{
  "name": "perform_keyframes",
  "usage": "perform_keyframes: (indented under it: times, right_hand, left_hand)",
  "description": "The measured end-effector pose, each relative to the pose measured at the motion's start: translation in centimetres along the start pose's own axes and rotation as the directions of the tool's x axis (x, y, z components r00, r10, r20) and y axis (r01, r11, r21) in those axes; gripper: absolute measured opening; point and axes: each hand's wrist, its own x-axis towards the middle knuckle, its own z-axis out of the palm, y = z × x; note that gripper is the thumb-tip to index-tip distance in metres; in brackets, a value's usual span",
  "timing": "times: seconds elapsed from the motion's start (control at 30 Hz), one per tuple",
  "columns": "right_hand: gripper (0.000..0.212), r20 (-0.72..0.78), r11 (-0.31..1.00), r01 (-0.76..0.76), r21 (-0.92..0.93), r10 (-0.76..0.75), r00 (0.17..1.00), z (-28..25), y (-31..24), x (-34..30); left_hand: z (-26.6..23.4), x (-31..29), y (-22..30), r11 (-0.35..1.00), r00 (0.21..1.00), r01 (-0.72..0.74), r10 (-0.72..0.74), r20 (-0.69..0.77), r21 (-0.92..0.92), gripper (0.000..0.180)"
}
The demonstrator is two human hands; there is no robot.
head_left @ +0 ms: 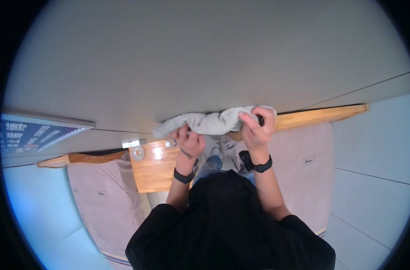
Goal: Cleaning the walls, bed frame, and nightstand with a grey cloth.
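A bunched light grey cloth stretches sideways in front of me, close against a large plain grey wall. My right hand grips its right end, with thumb and forefinger closed on a fold. Toward the other end, my left hand has curled fingers closed at the cloth's lower edge; the cloth partly hides the fingertips. Black bands circle both wrists.
Below to the left stands a wooden table bearing a glass dish, a small round item and a white box. Seats with pale covers flank me, left and right. A dark printed board hangs on the wall.
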Motion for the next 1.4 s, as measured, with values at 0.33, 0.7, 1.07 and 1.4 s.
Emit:
perform_keyframes:
  times: [0.33,0.7,1.07,1.4]
  right_hand:
    - [0.029,0.237,0.938,-0.334,-0.086,0.345,0.908,-1.7,3.0,-6.5]
    - [0.026,0.11,0.852,-0.521,0.045,0.514,0.85,-1.5,3.0,-4.5]
    - [0.038,0.059,0.879,-0.186,0.44,0.179,0.982,3.2,-7.7,1.7]
    - [0.053,0.121,0.866,-0.226,0.447,0.192,0.974,1.5,-9.0,2.4]
  left_hand:
    - [4.0,-2.0,2.3,0.916,0.93,-0.012,0.157,0.332,-0.4,0.031]
    - [3.1,3.0,4.6,0.993,0.958,-0.117,0.118,0.263,-0.022,0.05]
    - [-1.9,6.6,0.5,0.985,0.973,0.159,-0.145,-0.181,0.068,0.051]
    - [-4.6,10.9,3.5,0.996,0.994,0.089,-0.089,0.056,-0.004,0.055]
